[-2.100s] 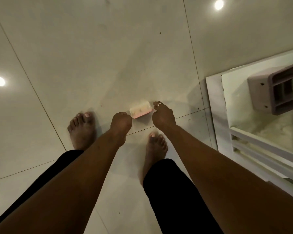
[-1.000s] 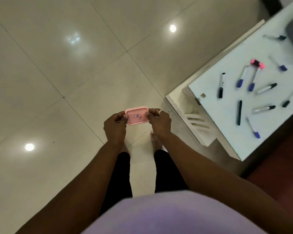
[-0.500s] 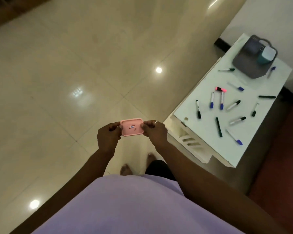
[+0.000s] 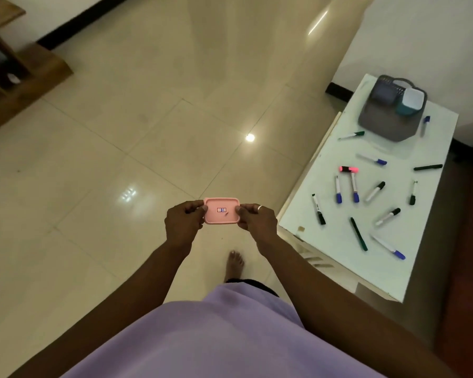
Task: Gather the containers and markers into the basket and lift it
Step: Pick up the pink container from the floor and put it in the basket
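One pink rounded container [image 4: 221, 217], small label [image 4: 221, 210], left hand [image 4: 182, 223], right hand [image 4: 257, 222] pinching

Small red-framed label [image 4: 221, 210] on the pink container [image 4: 221, 219], blue digits reading roughly 31, not sharp

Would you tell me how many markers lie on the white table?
13, all on the white table: a green-capped marker and a blue-capped marker beside the basket, a pink highlighter mid-table, ten more scattered around it. Others may hide inside the basket.
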